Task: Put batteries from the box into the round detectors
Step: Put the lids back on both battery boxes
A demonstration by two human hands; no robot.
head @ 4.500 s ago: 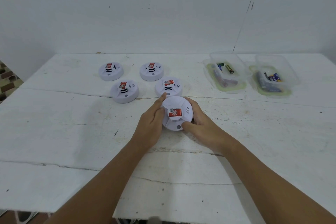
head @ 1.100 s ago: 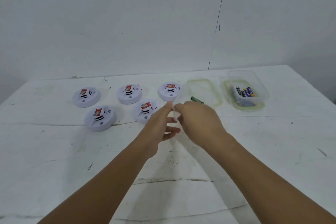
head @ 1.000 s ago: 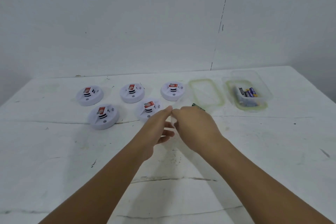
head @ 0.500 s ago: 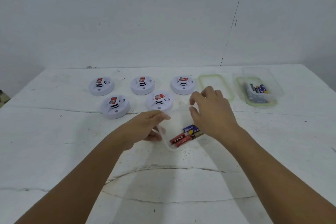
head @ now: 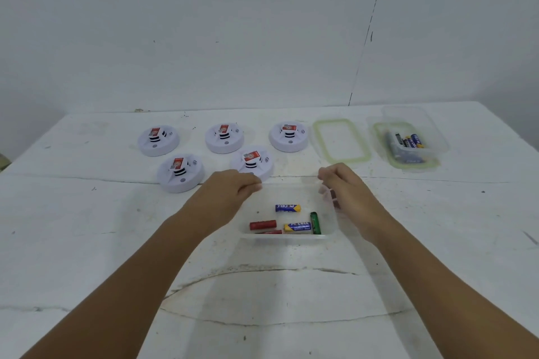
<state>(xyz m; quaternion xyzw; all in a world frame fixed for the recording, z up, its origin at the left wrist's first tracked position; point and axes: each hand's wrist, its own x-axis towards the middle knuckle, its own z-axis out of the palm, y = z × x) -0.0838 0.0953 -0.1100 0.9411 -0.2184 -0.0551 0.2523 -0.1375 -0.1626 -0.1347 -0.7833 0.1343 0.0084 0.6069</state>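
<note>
Head view: white table [head: 87, 242]; clear box [head: 287, 237] at centre, left hand [head: 226, 197] curled at its 10 o'clock corner, right hand [head: 347, 192] curled at 2 o'clock, grip on rim unclear. 5 detectors [head: 253, 162] at 11 o'clock. Batteries [head: 288, 207] inside box.

Your left hand [head: 230, 192] and right hand [head: 345, 189] held the far corners of the clear box [head: 287, 237] on the bench [head: 87, 227]. Loose batteries [head: 288, 207] lay inside, five round detectors [head: 224, 138] beyond it.
</note>
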